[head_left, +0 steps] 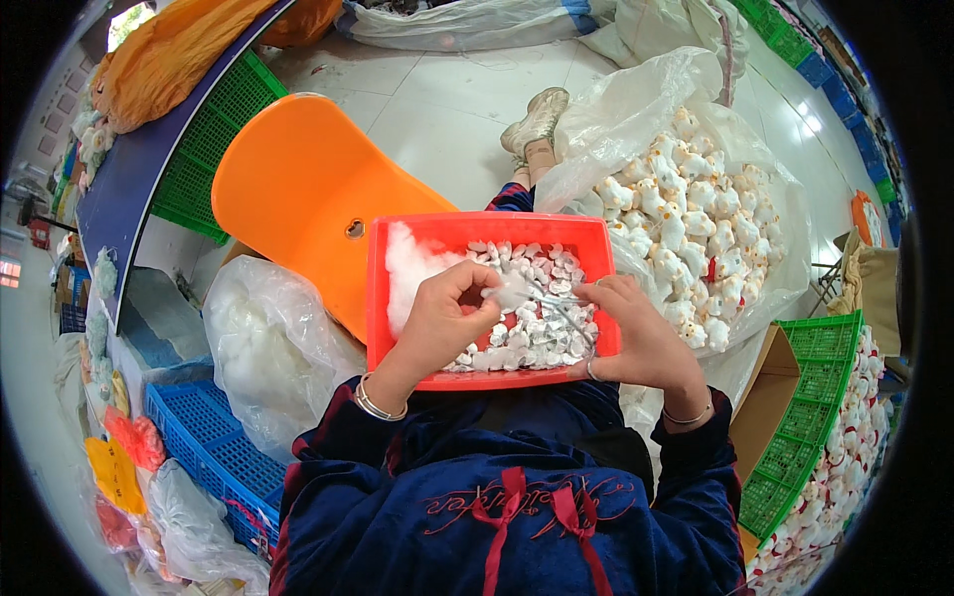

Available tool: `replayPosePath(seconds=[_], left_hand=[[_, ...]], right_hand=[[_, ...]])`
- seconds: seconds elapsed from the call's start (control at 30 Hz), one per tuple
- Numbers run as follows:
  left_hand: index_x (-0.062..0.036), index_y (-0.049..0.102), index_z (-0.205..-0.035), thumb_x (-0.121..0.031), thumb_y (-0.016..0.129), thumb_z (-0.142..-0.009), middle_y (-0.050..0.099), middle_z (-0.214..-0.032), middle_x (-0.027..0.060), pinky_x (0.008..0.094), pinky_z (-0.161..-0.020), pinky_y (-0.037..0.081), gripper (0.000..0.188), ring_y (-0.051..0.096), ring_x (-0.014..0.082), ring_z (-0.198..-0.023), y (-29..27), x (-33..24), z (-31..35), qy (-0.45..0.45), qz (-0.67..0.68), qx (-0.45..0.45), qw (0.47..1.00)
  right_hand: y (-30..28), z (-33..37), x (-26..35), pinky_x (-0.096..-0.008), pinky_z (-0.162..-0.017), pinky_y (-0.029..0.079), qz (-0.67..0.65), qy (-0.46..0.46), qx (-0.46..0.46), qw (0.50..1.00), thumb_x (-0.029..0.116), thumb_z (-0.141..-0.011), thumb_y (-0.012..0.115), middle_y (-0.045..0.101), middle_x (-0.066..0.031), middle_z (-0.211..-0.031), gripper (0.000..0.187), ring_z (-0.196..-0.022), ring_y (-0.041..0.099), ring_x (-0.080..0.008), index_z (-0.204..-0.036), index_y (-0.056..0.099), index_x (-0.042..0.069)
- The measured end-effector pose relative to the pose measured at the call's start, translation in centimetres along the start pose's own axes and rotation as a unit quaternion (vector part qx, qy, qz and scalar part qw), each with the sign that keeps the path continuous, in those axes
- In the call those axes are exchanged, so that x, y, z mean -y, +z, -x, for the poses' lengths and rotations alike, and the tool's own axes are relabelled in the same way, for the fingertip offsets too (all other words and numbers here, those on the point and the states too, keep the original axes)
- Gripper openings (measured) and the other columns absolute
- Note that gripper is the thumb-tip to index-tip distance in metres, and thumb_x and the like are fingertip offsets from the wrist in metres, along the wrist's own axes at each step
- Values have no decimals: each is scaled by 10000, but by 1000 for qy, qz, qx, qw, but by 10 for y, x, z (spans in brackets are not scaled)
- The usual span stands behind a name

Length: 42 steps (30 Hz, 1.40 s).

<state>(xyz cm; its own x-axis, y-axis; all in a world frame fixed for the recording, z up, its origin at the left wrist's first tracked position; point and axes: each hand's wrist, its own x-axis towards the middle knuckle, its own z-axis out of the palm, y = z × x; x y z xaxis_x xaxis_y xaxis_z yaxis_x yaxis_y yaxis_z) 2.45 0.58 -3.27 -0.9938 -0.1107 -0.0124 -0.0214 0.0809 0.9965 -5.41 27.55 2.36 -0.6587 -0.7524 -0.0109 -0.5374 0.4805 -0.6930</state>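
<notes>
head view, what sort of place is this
Probably a soft-toy workshop: many small white toys fill an open plastic bag, white fluffy stuffing lies in a red tray, and plastic crates stand around.

The left hand [444, 310] partly hides a white tuft [513, 292] too small to make out, the red tray [497, 380] covers part of the orange chair [298, 189], and the view's edge crops the red-and-white heap [853, 437].

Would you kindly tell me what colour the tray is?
The tray is red; head view.
</notes>
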Motion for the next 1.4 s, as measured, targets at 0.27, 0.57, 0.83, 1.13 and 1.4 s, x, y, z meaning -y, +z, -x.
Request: replayPosePath(seconds=[0.27, 0.57, 0.83, 1.13, 1.4], left_hand=[[12, 707, -1090, -46, 705, -952, 706, -913, 10, 209, -706, 523, 150, 654, 60, -815, 1, -5, 1, -43, 32, -36, 998], [15, 709, -1059, -68, 691, -964, 713, -914, 34, 213, -686, 532, 127, 660, 68, -766, -1, -7, -5, -121, 102, 40, 987], [-17, 649, -953, -20, 610, -951, 648, -810, 25, 220, -619, 496, 39, 550, 71, -630, 3, 20, -9, -156, 252, -39, 954], [-4, 685, -1000, -70, 657, -980, 667, -800, 21, 236, -627, 549, 74, 616, 71, -653, 10, 12, -6, -140, 291, -60, 944], [-4, 704, -1045, -59, 688, -963, 698, -856, 12, 210, -659, 536, 100, 649, 53, -732, 9, 3, -5, -108, 171, -3, 979]], right_hand=[[3, -1, 0, -393, -843, 377, 114, 29, 45, 992, 307, -786, 830, 673, -45, -943, 433, -957, 618, -248, -1167, 733, 126], [4, -9, 12, -416, -859, 414, 170, -3, 40, 985, 291, -803, 803, 672, -56, -946, 360, -987, 624, -259, -1117, 730, 131], [-16, -8, 22, -440, -947, 419, 212, -18, -21, 977, 228, -710, 858, 638, -76, -1120, 551, -1135, 557, -299, -1209, 668, 88], [-7, -12, 18, -439, -889, 415, 251, 14, 23, 968, 239, -755, 832, 645, -66, -1007, 416, -1056, 593, -277, -1127, 695, 114], [-8, -16, 13, -425, -868, 422, 229, -23, 61, 971, 266, -765, 834, 658, -56, -960, 423, -982, 603, -268, -1138, 710, 109]])
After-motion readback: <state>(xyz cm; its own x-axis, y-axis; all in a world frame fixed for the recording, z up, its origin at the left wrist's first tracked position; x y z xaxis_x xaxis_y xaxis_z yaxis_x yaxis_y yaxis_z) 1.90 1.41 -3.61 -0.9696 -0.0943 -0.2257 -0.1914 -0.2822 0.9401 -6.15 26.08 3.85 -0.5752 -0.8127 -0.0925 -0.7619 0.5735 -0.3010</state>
